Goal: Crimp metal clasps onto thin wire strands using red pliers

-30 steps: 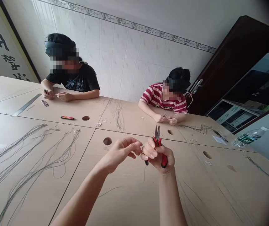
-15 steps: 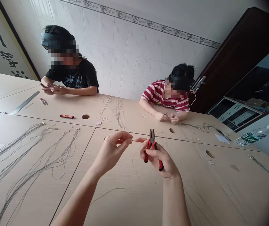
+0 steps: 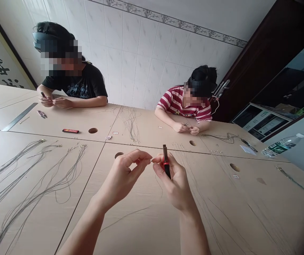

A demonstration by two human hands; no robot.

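Note:
My left hand [image 3: 130, 170] is closed in a pinch above the table [image 3: 136, 233], with something too small to make out at its fingertips. Close beside it, fingertips almost meeting, my right hand [image 3: 174, 180] is wrapped round red and black pliers [image 3: 166, 161], whose jaws point up and away. A thin dark cord [image 3: 162, 187] hangs down below the fingertips. Another cord [image 3: 125, 216] lies on the table between my forearms.
Bundles of dark cords [image 3: 43, 191] lie at the left. Across the table sit two persons, one in a black shirt [image 3: 84, 83], one in a striped shirt [image 3: 173, 101]. A bottle [image 3: 282, 146], a red marker [image 3: 71, 131] and a steel ruler [image 3: 20, 117] lie around.
My right hand has turned and closed in on my left fingertips, and the pliers now show edge-on with their handles together. Part of another person's hand has appeared at the right edge.

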